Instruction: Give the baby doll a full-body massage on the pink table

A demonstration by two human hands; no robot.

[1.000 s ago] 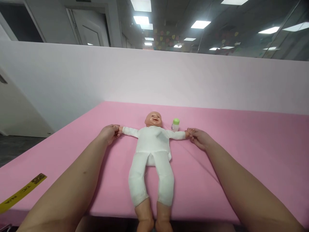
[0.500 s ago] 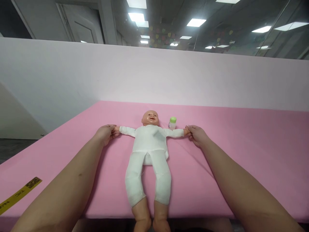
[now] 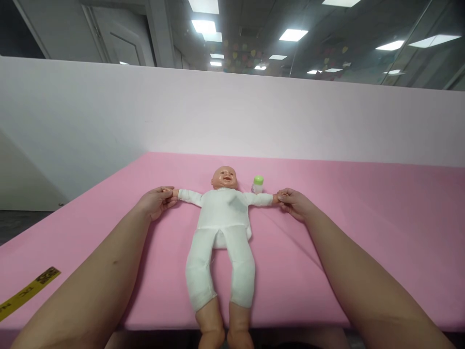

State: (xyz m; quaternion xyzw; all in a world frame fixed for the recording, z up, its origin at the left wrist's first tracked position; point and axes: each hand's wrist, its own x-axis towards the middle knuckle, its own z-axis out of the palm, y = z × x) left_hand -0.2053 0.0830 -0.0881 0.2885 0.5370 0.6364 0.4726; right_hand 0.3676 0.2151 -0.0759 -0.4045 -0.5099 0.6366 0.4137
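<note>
A baby doll with a white cloth body lies on its back, head away from me and both arms stretched out sideways. My left hand is closed around the doll's hand on the left side, thumb on top. On the other side, my right hand pinches the doll's other hand between thumb and fingers. Just behind the doll's arm on the right stands a small clear bottle with a green cap. The doll's bare feet reach past the near edge of the pink surface.
The doll rests on a pink padded table. A white wall panel rises along its far side, with glass above it. A yellow printed strip lies at the near left.
The view has shifted very slightly. Both hands keep hold of the doll's hands, and its arms stay stretched out sideways.
</note>
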